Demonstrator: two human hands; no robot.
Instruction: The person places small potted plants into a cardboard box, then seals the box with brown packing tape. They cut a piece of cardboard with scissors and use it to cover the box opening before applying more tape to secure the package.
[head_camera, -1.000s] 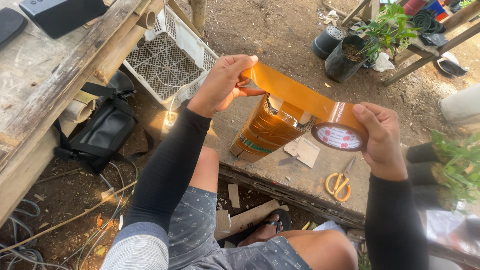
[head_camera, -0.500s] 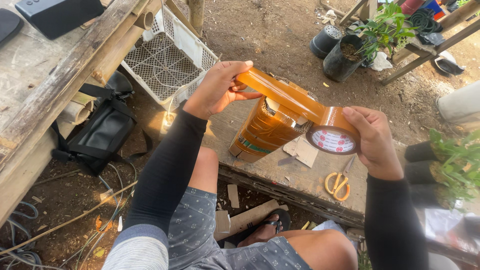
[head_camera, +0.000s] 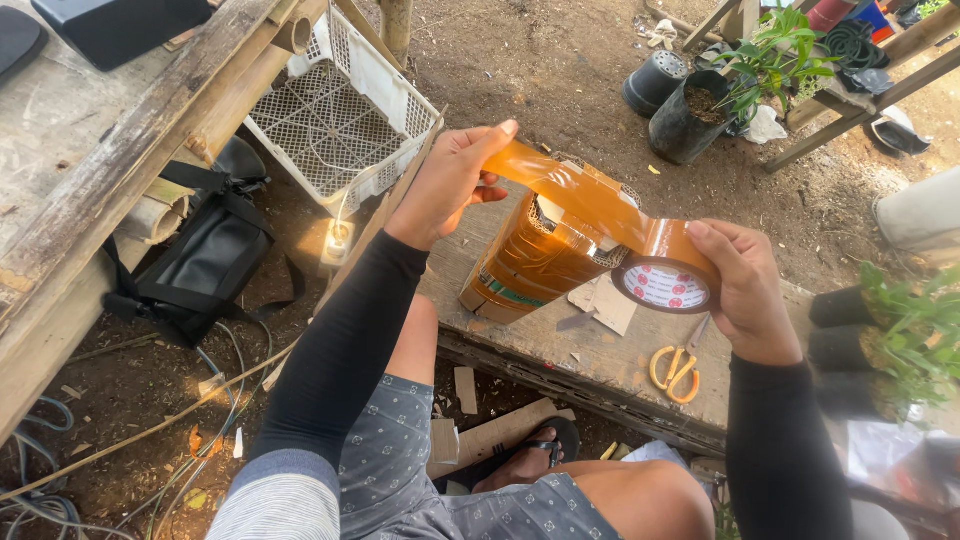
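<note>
left hand (head_camera: 450, 185) pinches tape end (head_camera: 520, 160) | right hand (head_camera: 750, 290) grasps 1 tape roll (head_camera: 665, 270) | 1 box (head_camera: 530, 260) between hands | 1 scissors (head_camera: 678, 368) near right

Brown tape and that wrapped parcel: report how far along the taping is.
Done: the parcel on the wooden board already carries several shiny brown tape bands around its sides. In hand: the left hand pinches the free end of a pulled-out strip, the right hand grips the tape roll. Left: the strip hangs above the top, not pressed down or cut; the yellow scissors lie untouched.
</note>
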